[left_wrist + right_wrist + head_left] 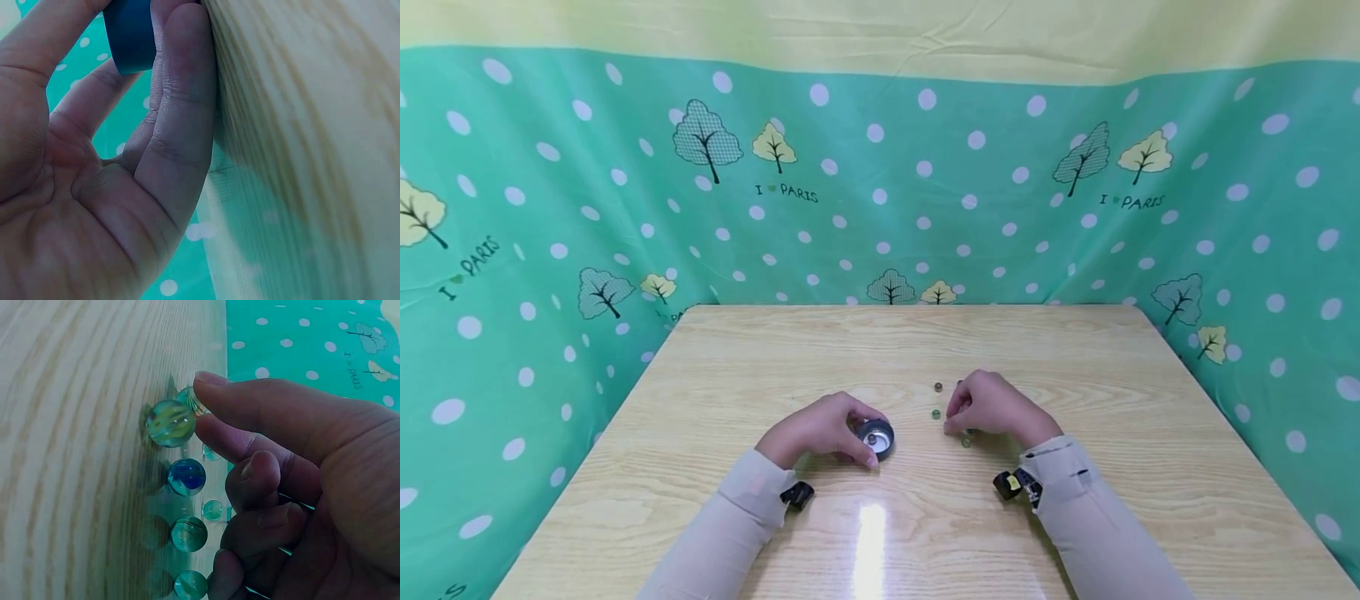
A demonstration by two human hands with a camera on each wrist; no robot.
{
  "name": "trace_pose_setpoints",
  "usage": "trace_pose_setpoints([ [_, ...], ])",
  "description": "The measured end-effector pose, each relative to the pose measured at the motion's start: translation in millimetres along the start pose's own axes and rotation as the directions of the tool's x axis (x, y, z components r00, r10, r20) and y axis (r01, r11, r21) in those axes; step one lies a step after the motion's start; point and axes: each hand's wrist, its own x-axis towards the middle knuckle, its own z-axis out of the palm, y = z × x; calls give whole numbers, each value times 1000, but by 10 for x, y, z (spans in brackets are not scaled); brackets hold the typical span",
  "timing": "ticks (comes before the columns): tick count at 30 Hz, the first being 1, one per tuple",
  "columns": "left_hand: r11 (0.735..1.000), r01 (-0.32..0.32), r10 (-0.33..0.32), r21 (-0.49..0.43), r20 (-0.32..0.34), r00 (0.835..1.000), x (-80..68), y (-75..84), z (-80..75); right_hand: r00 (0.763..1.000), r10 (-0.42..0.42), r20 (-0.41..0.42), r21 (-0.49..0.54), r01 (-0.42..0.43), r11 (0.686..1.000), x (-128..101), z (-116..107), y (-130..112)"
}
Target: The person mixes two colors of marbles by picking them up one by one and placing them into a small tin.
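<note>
In the head view my left hand (827, 429) grips a small round dark cup (884, 427) between thumb and fingers. The cup has a pale inside with a small brownish marble (872, 438) in it. Its smooth dark-blue side (130, 37) shows in the left wrist view. To the right, my right hand (992, 404) is low over the table among glass marbles. The right wrist view shows its thumb and index finger pinching a clear marble (188, 399), partly hidden. Close by lie a yellow-green marble (170, 423), a blue marble (187, 477) and green marbles (189, 534).
A brown marble (937, 387) and a green marble (936, 414) lie left of the right hand; another green marble (966, 442) lies below it. The wood-grain table (820, 350) is bordered by a green dotted curtain (917, 192) at the back and sides.
</note>
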Motion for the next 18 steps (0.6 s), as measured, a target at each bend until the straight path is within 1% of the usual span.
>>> trace_pose_setpoints([
  [12, 1000, -11, 11, 6, 0, 1000, -9, 0, 14, 1000, -9, -2, -11, 9, 1000, -32, 6, -5],
  [18, 1000, -8, 8, -6, 2, 1000, -10, 3, 16, 1000, -7, -7, -9, 6, 1000, -39, -4, -11],
])
